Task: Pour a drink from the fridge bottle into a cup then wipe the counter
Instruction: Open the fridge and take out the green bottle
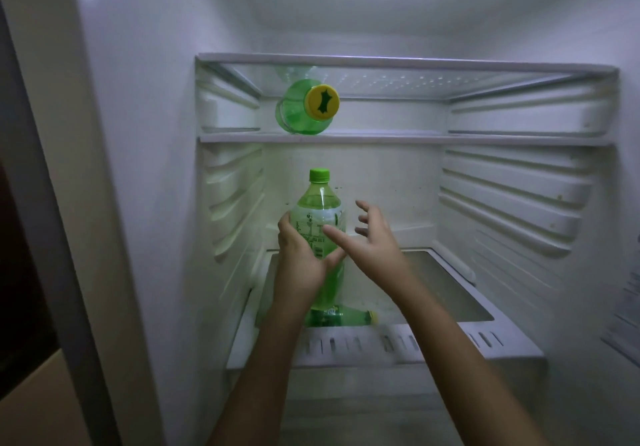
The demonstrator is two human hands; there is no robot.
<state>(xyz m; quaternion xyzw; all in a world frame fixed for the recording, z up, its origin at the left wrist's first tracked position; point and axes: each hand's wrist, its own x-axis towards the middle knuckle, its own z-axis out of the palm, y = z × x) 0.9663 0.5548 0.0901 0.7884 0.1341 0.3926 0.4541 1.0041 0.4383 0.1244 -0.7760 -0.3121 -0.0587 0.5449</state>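
A green plastic bottle (319, 213) with a green cap stands upright inside the open fridge, over the lower glass shelf (450, 286). My left hand (299, 255) grips its labelled body from the left, thumb across the front. My right hand (372, 234) hovers just to the right of the bottle with fingers spread and relaxed, its thumb reaching toward the label; whether it touches the label I cannot tell. No cup or cloth is in view.
A second green bottle (304, 109) with a yellow cap lies on its side on the upper shelf. A small green bottle (339, 317) lies on the lower shelf behind my left wrist. Ribbed fridge walls close in left and right; the shelf's front rail (450, 341) runs below my arms.
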